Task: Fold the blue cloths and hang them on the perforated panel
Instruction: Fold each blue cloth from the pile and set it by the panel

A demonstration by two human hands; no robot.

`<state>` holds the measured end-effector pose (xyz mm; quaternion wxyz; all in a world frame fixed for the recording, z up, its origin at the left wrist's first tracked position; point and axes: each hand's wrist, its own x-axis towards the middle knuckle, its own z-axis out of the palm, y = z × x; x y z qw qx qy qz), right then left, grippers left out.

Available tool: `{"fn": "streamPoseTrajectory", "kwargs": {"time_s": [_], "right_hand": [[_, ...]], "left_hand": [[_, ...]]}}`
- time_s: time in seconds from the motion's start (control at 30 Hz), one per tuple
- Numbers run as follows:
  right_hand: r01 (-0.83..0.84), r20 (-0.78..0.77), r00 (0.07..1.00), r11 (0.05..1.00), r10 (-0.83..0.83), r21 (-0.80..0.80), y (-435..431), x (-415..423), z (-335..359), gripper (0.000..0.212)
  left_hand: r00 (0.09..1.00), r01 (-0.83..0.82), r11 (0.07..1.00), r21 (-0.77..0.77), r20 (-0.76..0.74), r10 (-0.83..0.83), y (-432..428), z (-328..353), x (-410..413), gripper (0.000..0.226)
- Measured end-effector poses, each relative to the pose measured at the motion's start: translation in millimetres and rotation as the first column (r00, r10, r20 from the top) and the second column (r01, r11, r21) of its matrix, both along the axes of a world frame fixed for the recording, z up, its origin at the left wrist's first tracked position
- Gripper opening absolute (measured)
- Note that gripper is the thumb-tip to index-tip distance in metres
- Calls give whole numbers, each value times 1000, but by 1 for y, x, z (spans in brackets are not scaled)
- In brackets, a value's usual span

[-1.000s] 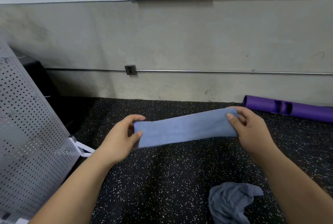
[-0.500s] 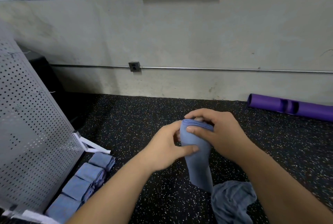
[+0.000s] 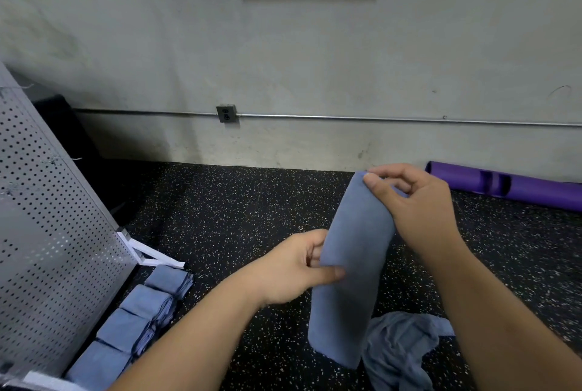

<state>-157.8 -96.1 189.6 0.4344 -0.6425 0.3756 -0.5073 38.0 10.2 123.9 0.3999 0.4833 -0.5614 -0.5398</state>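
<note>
The panel (image 3: 47,233) stands at our left. Well to the right of it we hold the folded cloth (image 3: 356,249), its long axis nearly upright: our right hand (image 3: 419,214) pinches the top end, our left hand (image 3: 289,271), nearer the panel, pinches its middle edge.

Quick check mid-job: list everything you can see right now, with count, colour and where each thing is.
held cloth: 1, blue, folded strip hanging between both hands
crumpled cloth: 1, grey-blue, on the floor, lower right
folded cloths: 4 seen, blue, row on the floor at the panel's foot
perforated panel: 1, grey, left
purple roll: 1, purple, on the floor by the wall, right
outlet: 1, grey, on the wall
floor: 1, black, speckled
left hand: 1, pinches the strip's edge midway
right hand: 1, pinches its top end
</note>
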Motion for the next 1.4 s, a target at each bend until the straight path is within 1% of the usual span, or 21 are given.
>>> {"fn": "streamPoseTrajectory", "kwargs": {"time_s": [0.07,0.17,0.3,0.37,0.43,0.5,0.57,0.67,0.7,0.8,0.87,0.97,1.07,1.1,1.13,1.2,1.23,1.3,1.4], "right_hand": [[1,99,995,994,-12,112,-1,3,-2,10],[-29,175,984,967,-16,252,-3,5,-7,24],[-280,286,942,877,173,390,1,7,-12,60],[-363,289,921,842,260,399,7,9,-13,72],[-398,248,914,830,321,391,12,10,-15,78],[-405,225,913,828,341,388,15,11,-16,77],[-424,233,904,821,358,384,15,10,-16,74],[-398,220,914,855,340,332,12,6,-16,70],[-362,201,929,880,311,308,10,5,-16,67],[-248,145,965,936,217,250,5,4,-19,58],[-187,98,981,958,170,215,3,4,-21,52],[-147,54,989,975,140,169,1,4,-23,46],[-133,21,991,980,131,146,1,4,-26,37],[-176,21,984,969,175,174,2,3,-25,35],[-259,44,966,940,255,223,3,1,-23,34],[-429,76,901,855,426,292,6,-2,-20,37],[-468,60,879,833,473,294,7,-4,-20,40],[-452,40,887,848,459,276,7,-6,-21,45],[-362,67,931,887,359,285,6,-5,-23,43]], "left_hand": [[998,-13,1000,16,-55,14,1,0,-1,34],[994,-58,998,10,-87,59,4,0,-3,29],[971,-157,987,-31,-185,149,5,6,-2,30],[958,-199,978,-54,-222,182,4,6,0,30],[950,-221,973,-66,-242,199,3,5,2,31],[945,-218,974,-62,-264,195,4,6,3,33],[944,-207,977,-50,-272,186,5,7,3,35],[964,-173,983,-60,-214,157,5,5,3,43],[971,-163,985,-64,-185,149,5,5,4,51],[985,-133,987,-85,-119,123,5,4,3,89],[991,-115,988,-105,-76,107,7,4,3,101],[996,-80,990,-117,-54,74,9,8,1,101],[995,-100,985,-140,-25,98,8,9,-1,95],[993,-119,981,-150,-27,116,8,9,0,94],[990,-138,978,-158,-40,133,7,8,0,92],[983,-175,972,-156,-78,165,7,7,3,89],[981,-182,972,-148,-91,170,8,7,4,88],[982,-175,976,-132,-89,165,9,7,6,86],[992,-120,989,-88,-34,118,11,6,7,85]]}}
